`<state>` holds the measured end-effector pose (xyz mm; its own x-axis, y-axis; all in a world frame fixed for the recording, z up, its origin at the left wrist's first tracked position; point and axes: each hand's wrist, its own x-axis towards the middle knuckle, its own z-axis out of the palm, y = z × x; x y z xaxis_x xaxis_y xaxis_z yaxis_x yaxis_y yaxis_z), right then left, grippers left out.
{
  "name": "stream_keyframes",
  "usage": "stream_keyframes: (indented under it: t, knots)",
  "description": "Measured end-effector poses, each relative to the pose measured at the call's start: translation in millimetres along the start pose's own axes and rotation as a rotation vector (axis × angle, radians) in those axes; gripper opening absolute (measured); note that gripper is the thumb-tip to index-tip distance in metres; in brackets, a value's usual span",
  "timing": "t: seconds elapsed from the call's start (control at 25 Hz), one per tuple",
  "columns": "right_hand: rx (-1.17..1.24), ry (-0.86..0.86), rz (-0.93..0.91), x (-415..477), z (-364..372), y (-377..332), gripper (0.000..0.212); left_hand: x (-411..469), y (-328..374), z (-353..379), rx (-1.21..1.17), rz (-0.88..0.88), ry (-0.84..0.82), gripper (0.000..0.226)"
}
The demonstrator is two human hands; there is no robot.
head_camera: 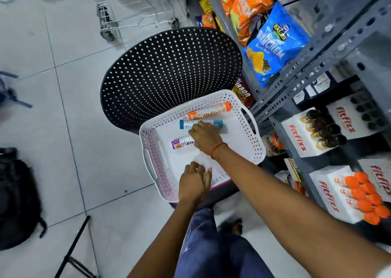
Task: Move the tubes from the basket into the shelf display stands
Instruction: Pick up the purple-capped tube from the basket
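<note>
A view from above looks down at a person's two bare arms reaching into a white perforated plastic basket that rests on a black perforated chair on a pale tiled floor. Three tubes lie flat inside the basket: an orange-capped white tube nearest the far wall, a teal-capped white tube just beside it, and a purple-ended white tube nearer the person. The right hand, with a red thread around its wrist, lies palm down over the teal and purple tubes, fingers curled onto them; whether it has a firm hold on either cannot be told. The left hand rests at the near rim of the basket, fingers loosely spread, holding nothing visible. To the right stands a grey metal shelf rack with white cardboard display stands; one lower stand holds orange-capped tubes, another holds dark-capped ones. Orange and blue snack bags sit on higher shelves.
</note>
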<state>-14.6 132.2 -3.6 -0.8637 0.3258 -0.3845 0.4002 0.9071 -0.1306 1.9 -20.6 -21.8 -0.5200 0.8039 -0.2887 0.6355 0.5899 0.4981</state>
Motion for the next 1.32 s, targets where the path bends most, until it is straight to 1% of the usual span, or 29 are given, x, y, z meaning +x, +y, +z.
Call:
stream_keyframes:
  t: [0.12, 0.28, 0.36, 0.4, 0.48, 0.52, 0.8, 0.96, 1.16, 1.24, 1.32]
  knots:
    - [-0.037, 0.017, 0.026, 3, 0, -5, 0.029, 0, -1, 1, 0.02, 0.013, 0.004, 0.056]
    - [-0.085, 0.032, 0.107, -6, 6, 6, 0.015, -1, -4, 3, 0.037, -0.001, -0.024, 0.051]
    - [-0.08, 0.036, 0.114, -9, 4, 11, 0.013, -1, -3, 3, 0.031, -0.021, -0.034, 0.044]
    - [-0.083, 0.078, 0.109, -10, 5, 13, 0.015, -1, -3, 3, 0.028, -0.025, -0.033, 0.042]
    - [-0.047, 0.02, 0.099, -10, 4, 15, 0.018, -1, -3, 3, 0.034, -0.01, -0.019, 0.044]
    - [-0.021, -0.005, 0.102, -11, 3, 15, 0.024, -2, -4, 3, 0.039, 0.002, -0.011, 0.045]
    - [0.211, 0.01, 0.12, -32, -17, 22, 0.04, -2, -4, 3, 0.082, -0.007, -0.023, 0.04]
    - [0.331, 0.055, 0.172, -65, -40, 28, 0.046, -2, 0, -2, 0.139, 0.017, -0.026, 0.041]
    - [0.498, 0.19, 0.322, -143, -81, 45, 0.044, 0, 21, -9, 0.16, 0.14, 0.039, 0.034]
    - [0.571, 0.252, 0.395, -189, -100, 57, 0.043, 5, 45, -11, 0.142, 0.258, 0.09, 0.03]
    - [0.599, 0.359, 0.485, -242, -118, 70, 0.04, 10, 80, -13, 0.104, 0.386, 0.121, 0.037]
